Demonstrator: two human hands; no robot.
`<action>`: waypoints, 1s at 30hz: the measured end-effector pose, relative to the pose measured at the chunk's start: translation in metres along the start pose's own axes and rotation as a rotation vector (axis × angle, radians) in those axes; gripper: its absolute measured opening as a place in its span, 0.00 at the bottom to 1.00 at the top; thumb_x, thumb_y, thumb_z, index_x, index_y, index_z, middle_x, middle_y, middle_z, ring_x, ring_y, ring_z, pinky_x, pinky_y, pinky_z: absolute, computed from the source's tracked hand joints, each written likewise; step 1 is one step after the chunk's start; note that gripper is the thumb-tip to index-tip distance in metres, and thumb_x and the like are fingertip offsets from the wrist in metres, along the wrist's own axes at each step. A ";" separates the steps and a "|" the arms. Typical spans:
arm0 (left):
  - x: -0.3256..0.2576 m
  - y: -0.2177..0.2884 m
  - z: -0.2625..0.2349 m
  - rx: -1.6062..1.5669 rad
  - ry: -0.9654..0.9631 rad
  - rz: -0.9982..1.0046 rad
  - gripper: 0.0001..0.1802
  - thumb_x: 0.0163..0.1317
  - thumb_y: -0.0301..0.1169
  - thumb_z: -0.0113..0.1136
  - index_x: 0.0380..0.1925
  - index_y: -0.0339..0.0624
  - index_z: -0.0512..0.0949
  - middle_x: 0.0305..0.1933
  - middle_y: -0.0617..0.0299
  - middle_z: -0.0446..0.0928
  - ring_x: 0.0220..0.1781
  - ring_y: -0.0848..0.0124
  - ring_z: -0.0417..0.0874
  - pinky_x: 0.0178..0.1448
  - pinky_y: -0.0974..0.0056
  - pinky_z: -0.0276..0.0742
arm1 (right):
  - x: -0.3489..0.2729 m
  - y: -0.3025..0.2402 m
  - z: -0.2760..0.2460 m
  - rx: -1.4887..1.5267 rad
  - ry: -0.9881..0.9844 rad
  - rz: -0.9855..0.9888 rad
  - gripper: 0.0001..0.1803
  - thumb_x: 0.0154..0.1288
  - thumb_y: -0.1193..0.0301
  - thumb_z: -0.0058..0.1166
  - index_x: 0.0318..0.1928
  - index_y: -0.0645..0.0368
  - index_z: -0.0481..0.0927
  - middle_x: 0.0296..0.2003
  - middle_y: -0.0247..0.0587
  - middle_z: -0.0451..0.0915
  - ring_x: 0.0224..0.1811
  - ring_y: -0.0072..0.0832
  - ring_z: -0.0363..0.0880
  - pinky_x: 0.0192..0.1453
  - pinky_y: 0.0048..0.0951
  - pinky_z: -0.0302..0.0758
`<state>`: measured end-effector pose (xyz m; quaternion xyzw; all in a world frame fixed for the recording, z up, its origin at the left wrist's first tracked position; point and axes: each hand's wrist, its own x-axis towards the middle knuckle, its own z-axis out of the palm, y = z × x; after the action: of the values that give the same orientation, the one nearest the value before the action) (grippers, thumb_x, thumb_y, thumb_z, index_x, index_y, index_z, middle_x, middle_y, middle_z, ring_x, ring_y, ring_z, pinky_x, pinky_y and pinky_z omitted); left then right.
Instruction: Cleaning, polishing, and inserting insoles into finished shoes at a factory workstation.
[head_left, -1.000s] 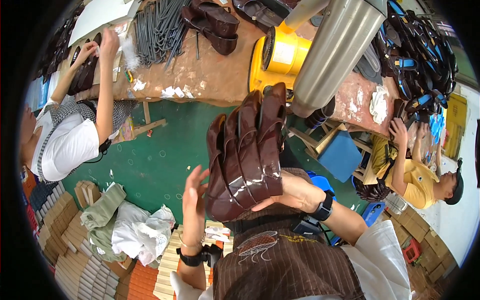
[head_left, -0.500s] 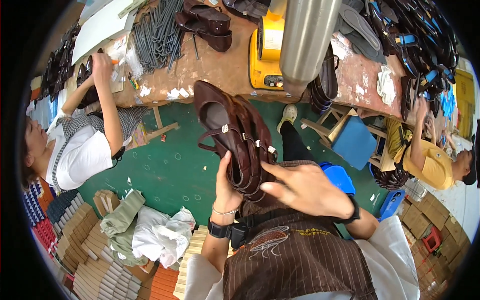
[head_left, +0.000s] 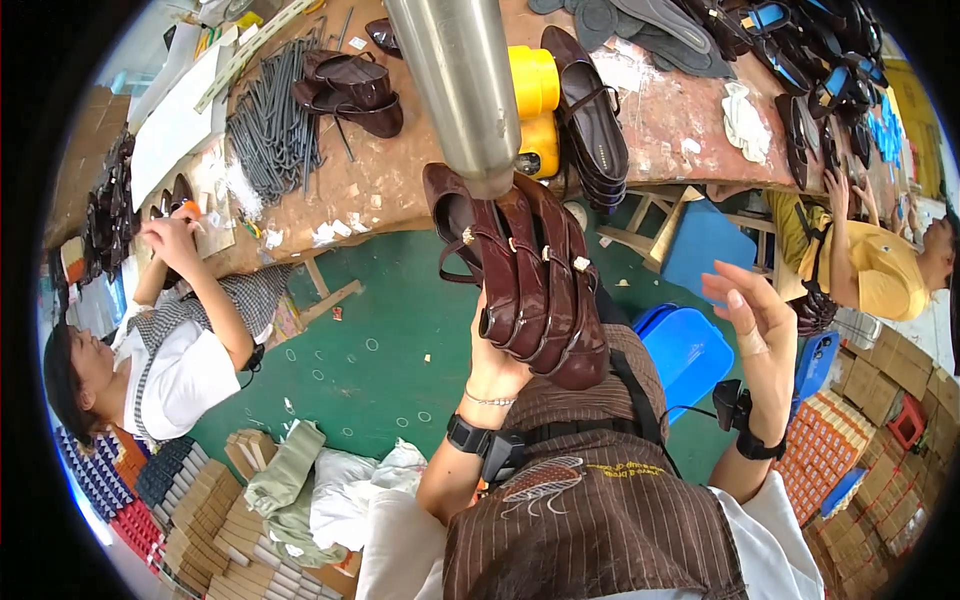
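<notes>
My left hand (head_left: 498,362) grips a nested stack of several glossy dark-red strap shoes (head_left: 545,300) from below and the side. Small shiny buckles sit on their straps. Toes point away from me, and in this view they overlap the lower end of a wide metal tube (head_left: 455,85); I cannot tell whether they touch it. My right hand (head_left: 762,325) is raised to the right of the stack, fingers apart and holding nothing. Another stack of dark shoes (head_left: 592,125) rests at the bench edge beside a yellow machine (head_left: 535,85), which the tube partly hides.
The brown workbench (head_left: 400,185) carries grey rods (head_left: 275,125), more dark-red shoes (head_left: 350,92), insoles and a white glove (head_left: 743,122). Blue bins (head_left: 685,355) and a blue-topped stool (head_left: 708,240) stand right. Co-workers sit left and right. Stacked boxes (head_left: 200,535) and cloth bags (head_left: 360,490) lie near left.
My right hand has left the shoes, moving right and spreading its fingers. The shoe stack has turned in my left hand and come under the tube. The whole view has shifted.
</notes>
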<state>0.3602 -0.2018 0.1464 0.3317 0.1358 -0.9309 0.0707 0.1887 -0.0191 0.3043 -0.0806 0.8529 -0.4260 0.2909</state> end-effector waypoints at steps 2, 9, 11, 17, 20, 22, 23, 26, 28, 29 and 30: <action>0.006 0.002 0.001 -0.040 -0.054 0.010 0.27 0.75 0.50 0.46 0.65 0.47 0.72 0.66 0.57 0.75 0.67 0.57 0.75 0.74 0.48 0.67 | -0.003 0.007 0.000 0.022 0.018 0.011 0.20 0.75 0.62 0.53 0.57 0.66 0.80 0.47 0.45 0.85 0.49 0.25 0.82 0.56 0.27 0.75; 0.012 0.001 -0.008 0.067 0.031 0.128 0.29 0.73 0.54 0.48 0.63 0.49 0.75 0.64 0.61 0.77 0.65 0.59 0.76 0.73 0.48 0.67 | 0.000 0.020 0.000 -0.044 0.064 -0.034 0.20 0.75 0.63 0.52 0.56 0.66 0.80 0.46 0.47 0.86 0.49 0.26 0.82 0.54 0.29 0.77; 0.016 -0.002 -0.007 0.051 -0.063 0.123 0.29 0.72 0.55 0.49 0.63 0.49 0.75 0.64 0.61 0.77 0.66 0.59 0.75 0.73 0.47 0.67 | 0.002 0.021 0.000 -0.055 0.045 -0.046 0.20 0.75 0.63 0.52 0.56 0.66 0.80 0.46 0.47 0.86 0.49 0.27 0.83 0.54 0.29 0.78; 0.027 -0.010 0.006 -0.035 -0.082 0.121 0.33 0.70 0.59 0.52 0.64 0.49 0.73 0.67 0.61 0.75 0.69 0.59 0.72 0.76 0.47 0.62 | 0.004 0.020 0.001 -0.122 0.015 -0.058 0.18 0.74 0.66 0.53 0.56 0.66 0.80 0.47 0.49 0.86 0.51 0.31 0.84 0.55 0.32 0.79; 0.027 -0.007 0.004 -0.028 -0.077 0.134 0.32 0.70 0.57 0.53 0.64 0.49 0.73 0.67 0.61 0.75 0.69 0.59 0.72 0.75 0.46 0.62 | 0.004 0.020 0.002 -0.150 0.008 -0.064 0.17 0.73 0.70 0.53 0.56 0.66 0.80 0.47 0.51 0.86 0.53 0.34 0.85 0.56 0.33 0.79; 0.026 -0.004 -0.004 0.072 -0.111 0.205 0.31 0.69 0.55 0.54 0.64 0.49 0.73 0.67 0.62 0.74 0.69 0.58 0.72 0.76 0.44 0.61 | 0.004 0.021 0.002 -0.168 0.005 -0.064 0.16 0.72 0.72 0.54 0.56 0.66 0.80 0.47 0.52 0.86 0.53 0.35 0.85 0.56 0.33 0.80; 0.025 -0.003 -0.009 0.074 -0.078 0.215 0.31 0.68 0.55 0.55 0.64 0.50 0.74 0.67 0.62 0.74 0.69 0.58 0.72 0.76 0.44 0.61 | 0.004 0.021 0.002 -0.174 0.001 -0.062 0.16 0.71 0.73 0.54 0.56 0.67 0.80 0.47 0.52 0.86 0.53 0.36 0.85 0.56 0.34 0.80; 0.022 0.001 -0.023 -0.039 -0.046 0.208 0.32 0.67 0.55 0.56 0.64 0.50 0.73 0.68 0.61 0.74 0.71 0.57 0.71 0.77 0.42 0.60 | 0.005 0.022 0.003 -0.205 -0.007 -0.080 0.16 0.69 0.75 0.55 0.55 0.67 0.81 0.47 0.53 0.86 0.52 0.36 0.85 0.56 0.34 0.79; 0.024 0.003 -0.030 -0.100 0.070 0.249 0.32 0.67 0.56 0.56 0.64 0.49 0.73 0.68 0.61 0.74 0.71 0.57 0.70 0.77 0.41 0.61 | 0.006 0.022 0.004 -0.233 -0.017 -0.103 0.16 0.69 0.75 0.55 0.55 0.66 0.81 0.47 0.53 0.85 0.52 0.37 0.85 0.57 0.34 0.79; 0.024 0.005 -0.032 -0.135 -0.020 0.249 0.31 0.69 0.54 0.54 0.65 0.49 0.73 0.69 0.61 0.73 0.72 0.56 0.70 0.77 0.41 0.60 | 0.006 0.021 0.004 -0.247 -0.025 -0.118 0.16 0.68 0.75 0.55 0.55 0.66 0.81 0.47 0.53 0.85 0.51 0.38 0.85 0.56 0.34 0.79; 0.025 0.005 -0.033 -0.099 -0.083 0.278 0.31 0.69 0.54 0.54 0.65 0.49 0.73 0.69 0.60 0.73 0.72 0.56 0.70 0.77 0.41 0.60 | 0.007 0.021 0.005 -0.262 -0.034 -0.133 0.16 0.68 0.75 0.55 0.55 0.66 0.81 0.47 0.54 0.85 0.51 0.38 0.85 0.56 0.35 0.79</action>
<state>0.3621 -0.1981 0.1051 0.3045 0.1310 -0.9173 0.2207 0.1883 -0.0120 0.2827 -0.1813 0.8890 -0.3278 0.2632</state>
